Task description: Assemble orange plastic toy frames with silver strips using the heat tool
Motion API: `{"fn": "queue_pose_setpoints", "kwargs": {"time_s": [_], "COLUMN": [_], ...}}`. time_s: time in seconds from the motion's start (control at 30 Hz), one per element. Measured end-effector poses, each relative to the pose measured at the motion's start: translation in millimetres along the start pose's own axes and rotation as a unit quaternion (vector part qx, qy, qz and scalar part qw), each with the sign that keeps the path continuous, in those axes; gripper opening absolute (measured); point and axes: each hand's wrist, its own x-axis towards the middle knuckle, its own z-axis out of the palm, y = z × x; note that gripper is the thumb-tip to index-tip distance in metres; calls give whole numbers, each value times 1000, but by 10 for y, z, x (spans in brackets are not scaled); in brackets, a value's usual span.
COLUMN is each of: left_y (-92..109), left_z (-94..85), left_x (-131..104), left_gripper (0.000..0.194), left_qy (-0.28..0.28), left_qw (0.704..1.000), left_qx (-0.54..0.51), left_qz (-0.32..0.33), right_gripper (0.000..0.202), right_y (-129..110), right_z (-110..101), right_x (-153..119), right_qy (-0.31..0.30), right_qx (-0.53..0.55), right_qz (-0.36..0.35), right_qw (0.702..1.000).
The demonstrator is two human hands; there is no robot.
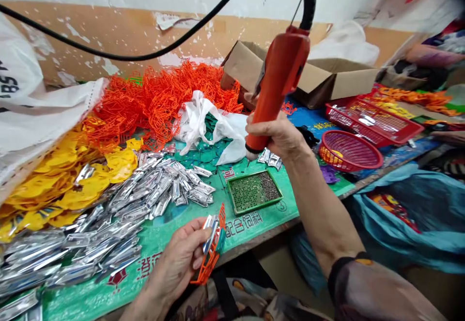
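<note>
My right hand (278, 132) is wrapped round a red electric screwdriver (278, 79), which hangs tip down from a black cable. Its tip is over the table, behind a green screw tray (254, 192) with small screws heaped at its right side. Low in front of me, my left hand (185, 251) pinches an orange plastic frame (209, 260) together with a shiny metal piece (210, 224). A bit of teal plastic shows at the frame's right side. A pile of similar silvery metal pieces (163, 185) lies to the left of the tray.
Orange plastic frames (160, 98) are heaped at the back, with yellow plastic parts (72, 180) at left. A white plastic bag (232, 132) holds green parts. Cardboard boxes (316, 79), red baskets (350, 151) and a blue bag (410, 214) are on the right.
</note>
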Motion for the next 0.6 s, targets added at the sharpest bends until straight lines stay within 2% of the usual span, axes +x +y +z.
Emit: {"fn": "queue_pose_setpoints", "kwargs": {"time_s": [0.2, 0.37, 0.6], "left_y": [-44, -17, -14], "left_z": [44, 100, 108], "left_x": [54, 38, 12], "left_gripper": [36, 43, 36], "left_qy": [15, 28, 25], "left_qw": [999, 998, 995], "left_qx": [34, 63, 97], "left_qz": [3, 2, 15], "right_gripper": [18, 16, 14], "right_y": [285, 458, 556], "right_z": [8, 16, 17], "right_x": [-505, -689, -761], "right_qy": [75, 128, 135], "right_qx": [-81, -64, -67], "right_qz": [-12, -15, -5], "right_qw": [994, 990, 989]}}
